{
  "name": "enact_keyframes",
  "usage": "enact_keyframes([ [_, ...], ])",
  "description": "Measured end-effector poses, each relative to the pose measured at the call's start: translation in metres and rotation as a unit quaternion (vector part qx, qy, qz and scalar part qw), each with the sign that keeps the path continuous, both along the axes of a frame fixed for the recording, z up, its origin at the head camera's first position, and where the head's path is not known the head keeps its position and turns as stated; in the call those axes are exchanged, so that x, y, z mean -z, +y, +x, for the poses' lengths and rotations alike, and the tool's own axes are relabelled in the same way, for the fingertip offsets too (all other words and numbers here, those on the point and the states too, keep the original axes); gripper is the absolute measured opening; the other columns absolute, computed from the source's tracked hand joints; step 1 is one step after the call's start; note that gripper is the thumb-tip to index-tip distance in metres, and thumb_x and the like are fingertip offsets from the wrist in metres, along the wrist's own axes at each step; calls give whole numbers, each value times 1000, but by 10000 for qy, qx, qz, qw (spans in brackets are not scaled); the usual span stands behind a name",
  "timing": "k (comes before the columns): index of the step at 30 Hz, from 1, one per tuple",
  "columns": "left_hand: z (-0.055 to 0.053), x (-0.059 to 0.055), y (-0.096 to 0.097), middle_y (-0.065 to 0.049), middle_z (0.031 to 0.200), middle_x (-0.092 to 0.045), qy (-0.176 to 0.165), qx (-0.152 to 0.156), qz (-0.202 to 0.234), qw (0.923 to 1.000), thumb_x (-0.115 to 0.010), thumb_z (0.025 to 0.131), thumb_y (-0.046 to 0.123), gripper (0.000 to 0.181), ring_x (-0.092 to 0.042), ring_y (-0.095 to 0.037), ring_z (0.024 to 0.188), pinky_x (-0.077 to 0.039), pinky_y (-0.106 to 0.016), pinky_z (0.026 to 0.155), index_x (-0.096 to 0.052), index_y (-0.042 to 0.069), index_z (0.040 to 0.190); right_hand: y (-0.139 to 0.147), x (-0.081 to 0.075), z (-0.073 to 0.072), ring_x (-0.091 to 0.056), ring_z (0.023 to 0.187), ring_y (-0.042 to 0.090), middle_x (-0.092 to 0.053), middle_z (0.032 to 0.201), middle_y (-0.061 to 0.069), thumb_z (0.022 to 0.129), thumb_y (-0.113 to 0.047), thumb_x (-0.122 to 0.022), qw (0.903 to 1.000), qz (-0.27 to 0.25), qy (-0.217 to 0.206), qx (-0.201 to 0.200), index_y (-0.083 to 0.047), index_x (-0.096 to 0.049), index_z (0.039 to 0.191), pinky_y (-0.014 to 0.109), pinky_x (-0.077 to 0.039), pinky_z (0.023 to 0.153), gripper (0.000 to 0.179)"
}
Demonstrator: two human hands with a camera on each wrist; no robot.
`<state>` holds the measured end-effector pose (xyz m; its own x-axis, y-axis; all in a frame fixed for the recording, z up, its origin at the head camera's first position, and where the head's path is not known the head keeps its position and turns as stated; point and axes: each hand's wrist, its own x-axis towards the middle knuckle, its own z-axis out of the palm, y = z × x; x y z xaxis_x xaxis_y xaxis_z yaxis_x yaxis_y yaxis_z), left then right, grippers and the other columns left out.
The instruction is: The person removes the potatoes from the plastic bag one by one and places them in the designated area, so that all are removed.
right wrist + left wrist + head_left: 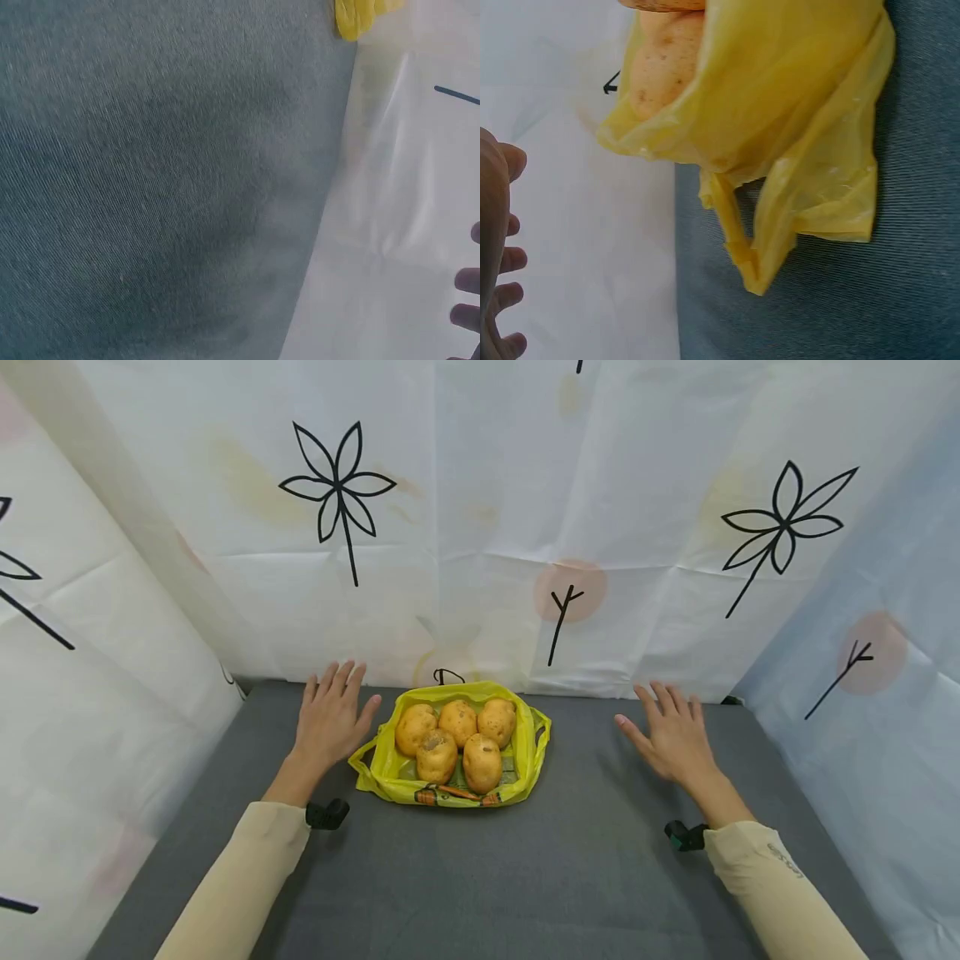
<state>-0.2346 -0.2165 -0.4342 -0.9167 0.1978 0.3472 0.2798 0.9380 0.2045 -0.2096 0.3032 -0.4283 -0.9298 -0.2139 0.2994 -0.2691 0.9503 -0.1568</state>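
Note:
Several potatoes lie in a yellow plastic bag, its mouth spread wide and its handles out to the sides. My left hand is just left of the bag with fingers extended, holding nothing. The left wrist view shows the bag's side and a looped handle, apart from the fingers. Well to the right of the bag, my right hand has its fingers spread and holds nothing. In the right wrist view only a few fingertips show, with a corner of the bag at the top.
A dark grey cloth covers the table. White sheeting with line-drawn flowers stands along the back edge and both sides. Each wrist carries a small black camera, such as the left one.

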Motion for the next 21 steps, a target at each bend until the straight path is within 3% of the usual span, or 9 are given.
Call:
enact_keyframes([
  [8,2,16,0,-26,139,-53,507,321,389,9974,-56,105,34,51,-46,-46,130,-32,-64,109,-55,-2,141,-15,0,11,-40,131,51,-46,143,28,104,-42,-56,9989,-419,-45,-227,0,-49,146,71,-28,104,60],
  [14,7,32,3,-26,139,-54,129,517,1196,9914,-59,104,33,52,-48,-47,129,-36,-67,105,-54,0,142,-32,1,17,-46,125,51,-52,137,30,104,-42,-58,9978,-568,-319,-118,-1,-50,146,70,-36,99,59],
  [18,9,43,4,-24,145,-50,-316,607,1963,9781,-58,104,34,54,-44,-46,133,-35,-67,106,-51,3,147,-42,4,20,-49,123,48,-56,134,27,102,-38,-62,9955,-832,-394,-212,-1,-51,145,67,-39,98,57],
  [21,9,52,5,-22,145,-52,-619,679,2681,9590,-60,104,32,53,-46,-43,133,-37,-64,106,-51,3,148,-50,6,23,-52,120,45,-58,131,24,101,-35,-65,9920,-1125,-438,-371,-1,-52,145,65,-42,96,57],
])
